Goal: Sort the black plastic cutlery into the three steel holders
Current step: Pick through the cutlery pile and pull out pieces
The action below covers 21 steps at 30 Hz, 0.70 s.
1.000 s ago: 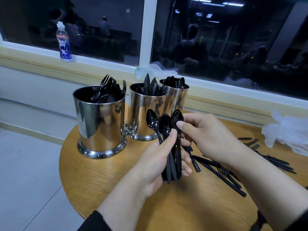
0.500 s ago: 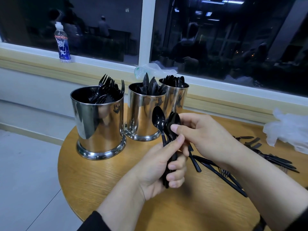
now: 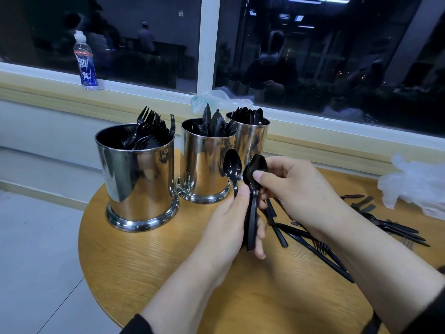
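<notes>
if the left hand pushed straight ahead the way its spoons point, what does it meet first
Probably the middle steel holder, the one holding knives: the spoons in the left hand point up and away toward its wall. Depth is unclear from one view.

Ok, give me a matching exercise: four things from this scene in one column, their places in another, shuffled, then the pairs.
Things
1. forks
2. spoons
3. bottle
4. knives

Places
A. on the window sill
B. in the middle holder
C. held in both hands, left hand around the handles, right hand at the bowls
D. in the left, nearest holder

Pairs: 1-D, 2-C, 3-A, 4-B
</notes>
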Each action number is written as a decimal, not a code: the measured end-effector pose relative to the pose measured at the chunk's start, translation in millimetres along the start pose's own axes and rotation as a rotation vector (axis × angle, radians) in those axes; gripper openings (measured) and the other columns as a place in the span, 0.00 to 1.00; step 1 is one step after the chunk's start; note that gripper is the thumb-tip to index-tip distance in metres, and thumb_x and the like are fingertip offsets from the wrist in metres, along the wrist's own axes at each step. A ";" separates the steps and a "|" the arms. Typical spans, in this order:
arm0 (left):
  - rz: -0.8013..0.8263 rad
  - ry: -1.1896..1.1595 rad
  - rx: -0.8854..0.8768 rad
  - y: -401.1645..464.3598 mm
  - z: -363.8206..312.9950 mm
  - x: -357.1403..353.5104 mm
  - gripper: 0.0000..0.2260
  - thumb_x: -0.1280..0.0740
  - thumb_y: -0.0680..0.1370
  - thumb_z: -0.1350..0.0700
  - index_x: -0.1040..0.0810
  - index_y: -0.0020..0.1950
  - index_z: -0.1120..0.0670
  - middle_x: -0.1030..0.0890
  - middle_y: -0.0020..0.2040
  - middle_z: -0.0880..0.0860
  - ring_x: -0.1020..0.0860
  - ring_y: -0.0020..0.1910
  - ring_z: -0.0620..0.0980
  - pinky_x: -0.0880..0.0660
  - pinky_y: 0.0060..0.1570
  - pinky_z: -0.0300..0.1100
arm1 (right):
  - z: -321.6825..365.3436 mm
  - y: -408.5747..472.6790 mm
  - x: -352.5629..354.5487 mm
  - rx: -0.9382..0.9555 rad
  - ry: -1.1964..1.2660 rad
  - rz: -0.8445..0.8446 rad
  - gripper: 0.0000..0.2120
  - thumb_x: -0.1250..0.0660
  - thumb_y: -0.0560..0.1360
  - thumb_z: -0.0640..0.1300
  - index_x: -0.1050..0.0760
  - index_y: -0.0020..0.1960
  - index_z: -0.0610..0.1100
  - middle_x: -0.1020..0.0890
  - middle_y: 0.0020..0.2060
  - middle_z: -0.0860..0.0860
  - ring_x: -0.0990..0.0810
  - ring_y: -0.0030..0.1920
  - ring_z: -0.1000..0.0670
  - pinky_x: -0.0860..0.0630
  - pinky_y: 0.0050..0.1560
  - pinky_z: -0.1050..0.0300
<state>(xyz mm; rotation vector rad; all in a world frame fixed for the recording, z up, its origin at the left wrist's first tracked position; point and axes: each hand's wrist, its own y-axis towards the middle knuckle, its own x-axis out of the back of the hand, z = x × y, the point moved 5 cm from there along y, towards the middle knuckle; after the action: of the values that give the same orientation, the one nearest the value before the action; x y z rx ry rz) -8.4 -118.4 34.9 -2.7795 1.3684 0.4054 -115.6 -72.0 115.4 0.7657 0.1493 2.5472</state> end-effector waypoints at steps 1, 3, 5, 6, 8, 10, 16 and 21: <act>-0.019 0.050 -0.014 -0.3 -0.8 0.9 0.27 0.48 0.83 0.36 0.25 0.56 0.59 0.22 0.34 0.56 0.24 0.28 0.55 0.22 0.38 0.48 | -2.2 -0.1 0.3 -0.010 0.001 -0.012 0.08 0.34 0.81 0.41 0.17 0.48 0.45 0.17 0.35 0.42 0.21 0.33 0.51 0.21 0.42 0.54; -0.053 0.104 -0.036 -0.7 -2.6 0.6 0.25 0.49 0.85 0.40 0.24 0.56 0.59 0.19 0.36 0.56 0.22 0.30 0.55 0.22 0.38 0.44 | -5.6 -0.2 0.4 -0.023 -0.003 -0.048 0.08 0.34 0.81 0.41 0.17 0.47 0.46 0.17 0.36 0.42 0.20 0.33 0.51 0.21 0.43 0.55; -0.137 0.095 -0.048 -0.2 -0.6 1.9 0.22 0.48 0.86 0.41 0.22 0.54 0.56 0.17 0.38 0.56 0.20 0.33 0.54 0.20 0.37 0.44 | -9.1 0.4 1.8 -0.034 -0.039 -0.097 0.07 0.33 0.80 0.42 0.17 0.47 0.47 0.16 0.37 0.44 0.20 0.34 0.53 0.21 0.43 0.56; -0.215 0.108 -0.060 0.8 1.3 5.4 0.21 0.48 0.86 0.41 0.21 0.53 0.53 0.16 0.38 0.55 0.18 0.35 0.52 0.19 0.39 0.46 | -11.0 1.0 3.2 -0.044 -0.054 -0.124 0.07 0.33 0.80 0.43 0.17 0.46 0.47 0.16 0.37 0.45 0.20 0.33 0.54 0.21 0.43 0.56; -0.400 0.280 -0.118 2.8 2.1 18.2 0.20 0.47 0.86 0.41 0.20 0.49 0.48 0.16 0.39 0.51 0.19 0.37 0.45 0.22 0.40 0.45 | -15.7 2.2 6.5 -0.064 -0.050 -0.167 0.07 0.32 0.80 0.43 0.17 0.46 0.46 0.16 0.35 0.45 0.20 0.33 0.55 0.21 0.43 0.56; -0.516 0.416 -0.178 5.7 -0.4 31.7 0.19 0.45 0.86 0.44 0.21 0.45 0.50 0.21 0.34 0.47 0.24 0.30 0.43 0.28 0.34 0.41 | -19.3 2.4 9.3 -0.078 -0.051 -0.191 0.07 0.32 0.80 0.43 0.17 0.46 0.47 0.16 0.34 0.46 0.19 0.33 0.55 0.20 0.45 0.55; -0.403 0.324 -0.034 10.3 5.4 36.5 0.19 0.48 0.83 0.35 0.26 0.52 0.47 0.31 0.28 0.43 0.35 0.25 0.46 0.35 0.29 0.43 | -30.0 2.8 13.3 -0.113 -0.052 -0.234 0.06 0.32 0.80 0.43 0.17 0.48 0.48 0.15 0.37 0.45 0.17 0.35 0.52 0.17 0.51 0.46; -0.342 0.349 -0.136 10.2 0.5 27.1 0.15 0.48 0.86 0.45 0.30 0.43 0.48 0.29 0.31 0.47 0.35 0.26 0.45 0.36 0.31 0.46 | -34.4 2.5 11.4 -0.152 -0.056 -0.249 0.05 0.32 0.80 0.42 0.17 0.47 0.48 0.15 0.38 0.43 0.19 0.33 0.55 0.18 0.50 0.49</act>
<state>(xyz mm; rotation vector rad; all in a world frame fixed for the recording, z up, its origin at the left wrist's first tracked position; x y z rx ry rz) -0.7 -145.7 29.0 -3.2301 0.8976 -0.0006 -143.6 -67.8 92.7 0.7106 0.0299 2.2706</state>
